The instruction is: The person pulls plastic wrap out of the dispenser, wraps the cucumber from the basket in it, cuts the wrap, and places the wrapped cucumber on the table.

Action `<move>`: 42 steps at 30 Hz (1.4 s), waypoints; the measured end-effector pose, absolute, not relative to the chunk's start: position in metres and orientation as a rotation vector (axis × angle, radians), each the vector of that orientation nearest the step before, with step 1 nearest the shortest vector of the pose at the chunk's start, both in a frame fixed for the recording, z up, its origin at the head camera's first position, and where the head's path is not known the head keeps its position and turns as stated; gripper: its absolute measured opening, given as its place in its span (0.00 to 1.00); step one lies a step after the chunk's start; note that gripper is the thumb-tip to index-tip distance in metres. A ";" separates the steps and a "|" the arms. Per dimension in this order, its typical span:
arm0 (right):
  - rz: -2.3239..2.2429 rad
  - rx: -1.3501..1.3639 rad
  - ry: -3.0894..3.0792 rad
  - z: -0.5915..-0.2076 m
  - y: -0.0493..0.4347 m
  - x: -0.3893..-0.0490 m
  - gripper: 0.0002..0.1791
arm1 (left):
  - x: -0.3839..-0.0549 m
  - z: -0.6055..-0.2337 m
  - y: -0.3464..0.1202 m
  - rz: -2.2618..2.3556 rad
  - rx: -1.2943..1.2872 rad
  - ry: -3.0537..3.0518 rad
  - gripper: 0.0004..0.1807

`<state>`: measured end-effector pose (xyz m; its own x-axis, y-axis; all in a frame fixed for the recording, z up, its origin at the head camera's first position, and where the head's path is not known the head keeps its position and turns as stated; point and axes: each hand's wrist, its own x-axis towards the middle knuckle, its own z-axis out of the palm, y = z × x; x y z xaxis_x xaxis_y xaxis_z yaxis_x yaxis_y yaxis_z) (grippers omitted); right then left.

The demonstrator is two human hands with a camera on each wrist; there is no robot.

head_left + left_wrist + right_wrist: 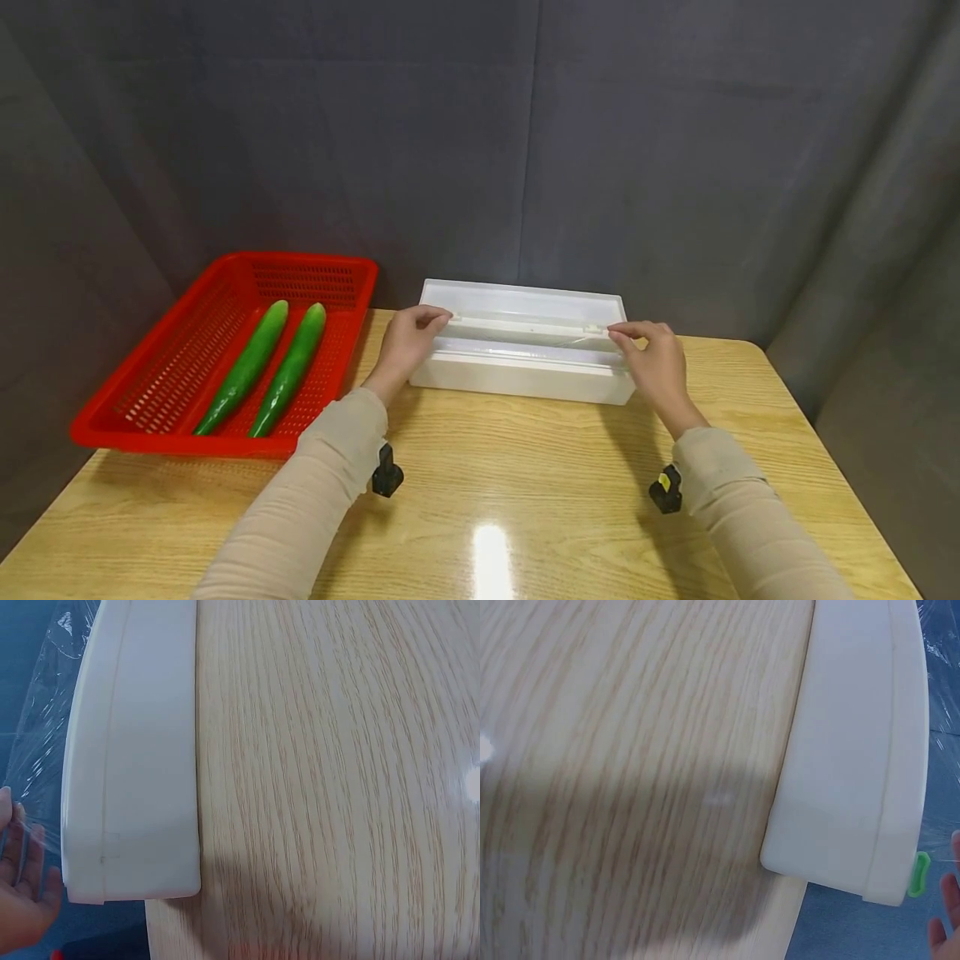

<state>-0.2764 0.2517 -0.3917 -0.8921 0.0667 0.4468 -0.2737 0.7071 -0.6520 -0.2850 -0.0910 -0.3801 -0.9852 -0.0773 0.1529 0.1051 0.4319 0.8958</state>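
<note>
A white cling film dispenser (521,379) stands on the table with its lid (525,298) raised at the back. Clear cling film (45,742) stretches up from it, wrinkled and see-through. My left hand (408,337) pinches the film's left end between thumb and forefinger, over the box's left end. At the opposite end, my right hand (654,358) pinches the film's right end. A small green piece (919,874) shows at the box's end near the right hand, which is partly cut off in the right wrist view.
To the left, a red plastic basket (360,287) holds two green cucumbers (251,367) (292,371). Both stand on a wooden table (570,500). A dark grey curtain (480,150) hangs behind and at the sides.
</note>
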 end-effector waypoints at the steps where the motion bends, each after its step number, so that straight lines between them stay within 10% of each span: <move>1: 1.060 0.158 -2.470 -0.391 0.252 -0.276 0.10 | -0.285 -0.380 -0.091 -1.589 -0.030 -2.503 0.12; 42: 1.293 0.110 -2.323 -0.365 0.243 -0.274 0.13 | -0.280 -0.363 -0.090 -1.655 -0.096 -2.317 0.12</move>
<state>-0.2744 0.2428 -0.3648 -0.8834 0.1566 0.4417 -0.2929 0.5511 -0.7813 -0.2803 -0.0898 -0.3626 -0.9552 -0.1137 0.2732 0.2216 0.3373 0.9150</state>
